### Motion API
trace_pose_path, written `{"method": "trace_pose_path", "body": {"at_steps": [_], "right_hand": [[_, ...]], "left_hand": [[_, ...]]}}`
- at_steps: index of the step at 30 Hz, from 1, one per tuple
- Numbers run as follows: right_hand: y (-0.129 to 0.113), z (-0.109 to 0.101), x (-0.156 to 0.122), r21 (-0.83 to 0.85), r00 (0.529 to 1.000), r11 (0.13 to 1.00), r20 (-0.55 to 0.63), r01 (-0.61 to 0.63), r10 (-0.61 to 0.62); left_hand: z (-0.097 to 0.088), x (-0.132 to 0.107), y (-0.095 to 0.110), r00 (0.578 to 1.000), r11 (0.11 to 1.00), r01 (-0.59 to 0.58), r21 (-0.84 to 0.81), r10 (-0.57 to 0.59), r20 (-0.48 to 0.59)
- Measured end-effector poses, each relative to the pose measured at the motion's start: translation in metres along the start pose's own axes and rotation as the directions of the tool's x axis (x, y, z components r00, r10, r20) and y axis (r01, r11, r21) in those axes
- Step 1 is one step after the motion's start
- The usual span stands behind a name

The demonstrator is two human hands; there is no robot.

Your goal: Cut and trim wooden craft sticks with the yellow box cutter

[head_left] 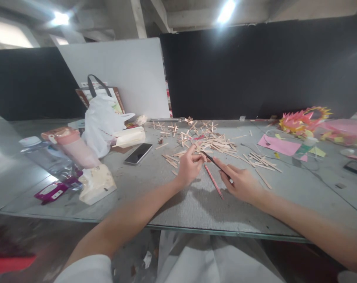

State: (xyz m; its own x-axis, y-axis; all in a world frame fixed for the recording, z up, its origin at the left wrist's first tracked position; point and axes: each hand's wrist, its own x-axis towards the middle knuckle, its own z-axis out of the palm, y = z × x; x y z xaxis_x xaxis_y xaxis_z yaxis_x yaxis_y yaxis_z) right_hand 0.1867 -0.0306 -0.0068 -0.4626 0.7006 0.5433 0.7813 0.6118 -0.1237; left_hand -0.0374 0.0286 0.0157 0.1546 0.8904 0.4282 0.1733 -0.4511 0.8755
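Note:
Over the middle of the table, my left hand [190, 165] pinches a small piece of crossed wooden sticks [198, 149]. My right hand [240, 181] is closed around a long, slim dark tool [215, 161], whose exact kind I cannot make out. Its tip reaches to the piece at my left fingertips. A pink patterned pencil-like stick [213, 181] lies on the table between the hands. Just beyond them spreads a pile of thin wooden sticks [222, 145], with several crossed-stick pieces [185, 137] behind and to the left of it.
Left of the hands are a phone [138, 153], a tissue pack [98, 184], a clear bottle [48, 159], a pink tumbler [75, 145] and a white plastic bag [98, 122]. Rightward lie pink paper [280, 144], a cable and a spiky paper craft [299, 122]. Dark panels [255, 74] stand behind.

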Motion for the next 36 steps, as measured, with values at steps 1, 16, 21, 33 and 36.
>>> {"method": "trace_pose_path", "body": {"at_steps": [1,16,21,33,36], "right_hand": [[-0.001,-0.001,0.0,-0.001,1.0,1.0,0.003,0.001,-0.001],[-0.008,0.003,-0.001,0.057,0.997,0.996,0.053,-0.065,0.062],[-0.008,0.003,-0.002,0.099,0.997,0.993,0.057,-0.063,0.057],[-0.012,0.004,-0.001,0.232,0.991,0.966,0.09,-0.115,0.096],[-0.016,0.002,0.0,0.259,0.988,0.956,0.1,-0.14,0.118]], "left_hand": [[-0.001,0.0,-0.001,1.0,0.999,-0.024,0.04,0.024,0.005],[-0.002,-0.001,-0.008,0.993,0.974,-0.112,0.196,0.105,0.047],[-0.002,0.0,-0.011,0.987,0.949,-0.159,0.273,0.144,0.075],[-0.005,0.001,-0.017,0.982,0.931,-0.182,0.317,0.154,0.11],[-0.004,-0.002,-0.014,0.986,0.939,-0.163,0.304,0.145,0.081]]}}
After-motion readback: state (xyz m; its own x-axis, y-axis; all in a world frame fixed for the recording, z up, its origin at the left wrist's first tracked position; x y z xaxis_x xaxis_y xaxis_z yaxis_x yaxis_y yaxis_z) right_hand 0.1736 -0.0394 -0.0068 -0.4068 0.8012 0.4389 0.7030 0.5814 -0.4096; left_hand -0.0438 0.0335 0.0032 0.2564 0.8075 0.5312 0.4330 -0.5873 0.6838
